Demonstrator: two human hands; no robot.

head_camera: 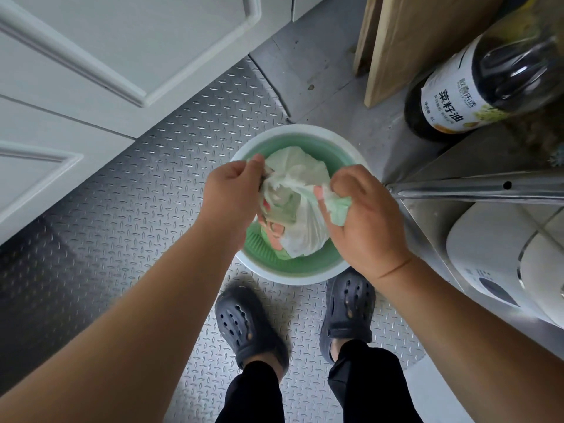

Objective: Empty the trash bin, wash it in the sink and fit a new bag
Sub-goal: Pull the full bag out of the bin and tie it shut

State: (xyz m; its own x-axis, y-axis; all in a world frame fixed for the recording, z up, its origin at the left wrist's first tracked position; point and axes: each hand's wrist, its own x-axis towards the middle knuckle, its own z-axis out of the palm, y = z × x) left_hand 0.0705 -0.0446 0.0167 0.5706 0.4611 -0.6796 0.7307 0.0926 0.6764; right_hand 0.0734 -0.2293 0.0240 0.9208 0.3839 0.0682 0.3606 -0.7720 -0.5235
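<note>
While both hands' fingers pinch its gathered top, the crumpled pale-green bag (300, 215) bulges inside the round green-and-white bin (305, 274).

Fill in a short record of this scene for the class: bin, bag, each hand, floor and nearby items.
bin: trash bin, white rim, green inside, on the floor
bag: pale bag, gathered, inside the bin
left hand: grips one bag edge
right hand: grips the opposite edge
floor: metal tread plate
nearby: dark oil bottle, upper right

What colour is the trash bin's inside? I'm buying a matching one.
Pale green inside the trash bin, with a white rim, seen in the head view.
</note>
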